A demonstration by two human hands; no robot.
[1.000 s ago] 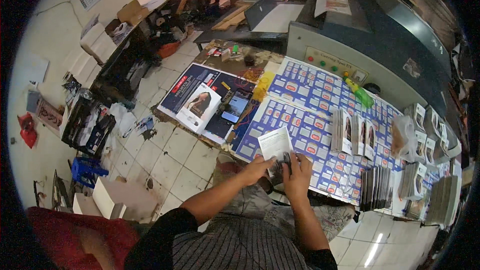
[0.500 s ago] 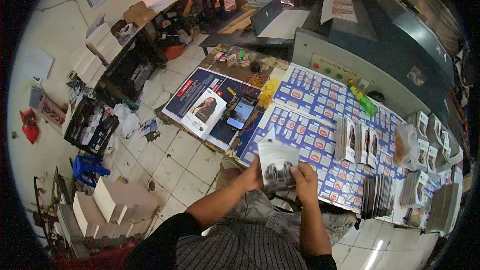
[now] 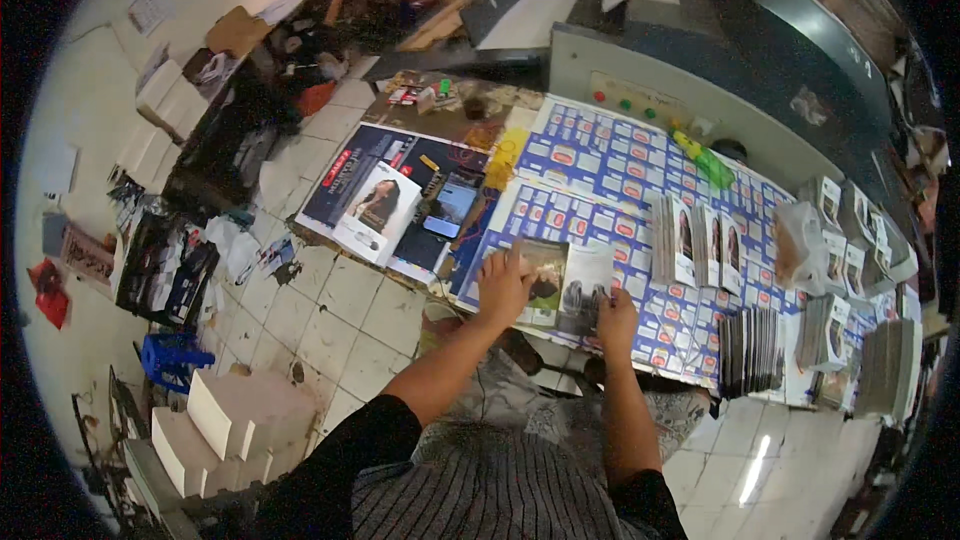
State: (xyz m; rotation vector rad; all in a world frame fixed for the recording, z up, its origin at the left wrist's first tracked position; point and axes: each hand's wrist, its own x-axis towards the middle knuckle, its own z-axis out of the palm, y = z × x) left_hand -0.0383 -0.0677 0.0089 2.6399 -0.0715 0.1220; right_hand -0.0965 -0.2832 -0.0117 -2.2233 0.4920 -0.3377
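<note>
An open booklet (image 3: 585, 280) lies at the near edge of the table, its left page brown and green with a photo, its right page white and grey. My left hand (image 3: 504, 288) rests on the left page with its fingers stretched out. At the right page's outer edge, my right hand (image 3: 616, 320) pinches the booklet between thumb and fingers. A white booklet with a photo cover (image 3: 376, 208) lies farther left on a dark printed sheet (image 3: 345, 168), beside a phone (image 3: 452, 205) with a lit screen.
Stacks of booklets (image 3: 697, 243) stand to the right, with a darker upright row (image 3: 750, 355) nearer me. A green bottle (image 3: 712, 168) lies by a large grey machine (image 3: 690, 60). Clear plastic bag (image 3: 803, 245) sits among further stacks. Paper blocks (image 3: 225, 420) stand at lower left.
The booklet has gone from being held up in both hands to lying spread on the table. My left hand has moved up onto its left page. The whole view has shifted slightly.
</note>
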